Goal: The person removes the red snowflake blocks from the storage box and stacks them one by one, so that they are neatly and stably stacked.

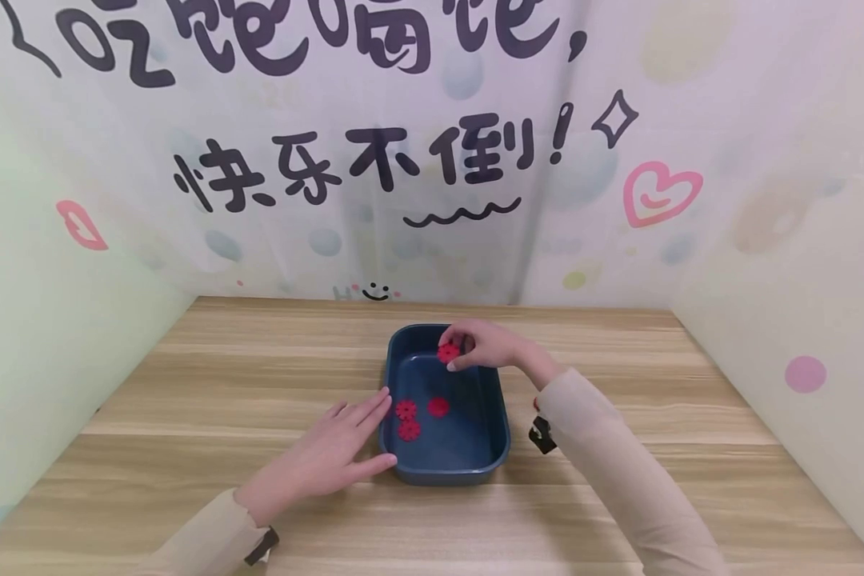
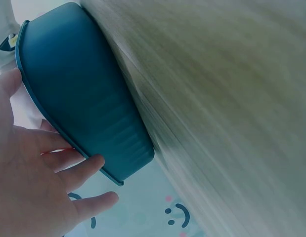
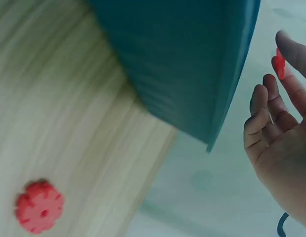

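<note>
A deep blue rectangular tray (image 1: 446,472) stands on the wooden table. Over its far end my right hand (image 1: 486,346) pinches a red notched disc (image 1: 448,353) between thumb and forefinger; the right wrist view shows that disc (image 3: 281,64) edge-on at the fingertips. Inside the tray, three more red discs (image 1: 438,407) lie on the bottom, two of them side by side near the left wall. My left hand (image 1: 331,452) rests against the tray's left rim, its fingers extended. The left wrist view shows those fingers (image 2: 81,173) spread along the rim.
Another red disc (image 3: 40,207) lies on the table to the right of the tray, mostly hidden by my right sleeve (image 1: 619,456) in the head view. Behind the wooden table (image 1: 259,352) hangs a printed white cloth (image 1: 374,232), with pale walls at both sides.
</note>
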Tool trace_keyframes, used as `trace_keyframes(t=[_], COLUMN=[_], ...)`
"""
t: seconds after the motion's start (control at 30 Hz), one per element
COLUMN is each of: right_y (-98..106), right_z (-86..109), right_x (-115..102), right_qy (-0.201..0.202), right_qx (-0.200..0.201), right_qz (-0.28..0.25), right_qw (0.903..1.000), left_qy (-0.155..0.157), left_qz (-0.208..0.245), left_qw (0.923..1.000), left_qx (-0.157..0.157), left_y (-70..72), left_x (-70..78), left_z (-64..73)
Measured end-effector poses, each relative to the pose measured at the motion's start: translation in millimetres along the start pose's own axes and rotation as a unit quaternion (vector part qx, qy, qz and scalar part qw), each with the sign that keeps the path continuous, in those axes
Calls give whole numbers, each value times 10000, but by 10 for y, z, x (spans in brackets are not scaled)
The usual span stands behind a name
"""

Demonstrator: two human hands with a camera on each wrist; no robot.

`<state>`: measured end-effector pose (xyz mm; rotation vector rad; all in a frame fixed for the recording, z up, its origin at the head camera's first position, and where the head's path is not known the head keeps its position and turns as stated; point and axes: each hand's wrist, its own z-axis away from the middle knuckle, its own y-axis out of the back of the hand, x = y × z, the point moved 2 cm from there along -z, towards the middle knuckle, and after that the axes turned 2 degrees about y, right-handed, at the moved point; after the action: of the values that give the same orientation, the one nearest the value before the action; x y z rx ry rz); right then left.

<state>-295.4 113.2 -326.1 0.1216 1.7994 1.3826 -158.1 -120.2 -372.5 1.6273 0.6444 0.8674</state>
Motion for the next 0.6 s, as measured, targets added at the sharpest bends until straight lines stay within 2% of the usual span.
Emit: trace_keyframes(t=[0.3,0.6], right_y=[23,-7], right_z=[267,561], right_x=[122,208], right_qy=[294,189], right_qx=[386,770], right_qz=[-16,-295], right_qw=[9988,9964], left_qy=[24,-35], left_qz=[-43,-90], left_qw=[10000,9999], left_qx=[16,37], left_y=[2,3], left_x=[11,18], left_z=[-4,0])
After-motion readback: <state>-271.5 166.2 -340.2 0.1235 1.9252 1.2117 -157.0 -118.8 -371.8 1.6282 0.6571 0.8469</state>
